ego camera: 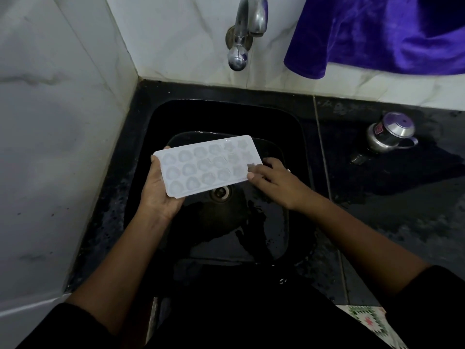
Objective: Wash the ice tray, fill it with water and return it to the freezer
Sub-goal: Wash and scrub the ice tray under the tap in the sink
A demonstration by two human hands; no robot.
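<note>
Over the black sink (297,127), the left hand (157,195) cups the left end of the ice tray (206,165) from beneath, fingers curled up round its far edge and thumb along the near side. The right hand (275,181) pinches the tray's right near corner, thumb on top and fingers bent past the edge. Both hands are clamped on the tray, one at each end. The white tray is held cells up and slightly tilted above the drain (221,193). Its cells look frosted, rounded ones to the left and star-like ones at the right end; whether they hold anything cannot be told. The sink's floor shines wet around the drain. A chrome tap (247,28) juts from the tiled wall (63,122) above the sink's back edge, with a purple cloth (390,34) hanging to its right. On the dark counter (402,210), right of the sink near the back edge, stands a steel lidded pot (388,133), its contents hidden by the lid.
</note>
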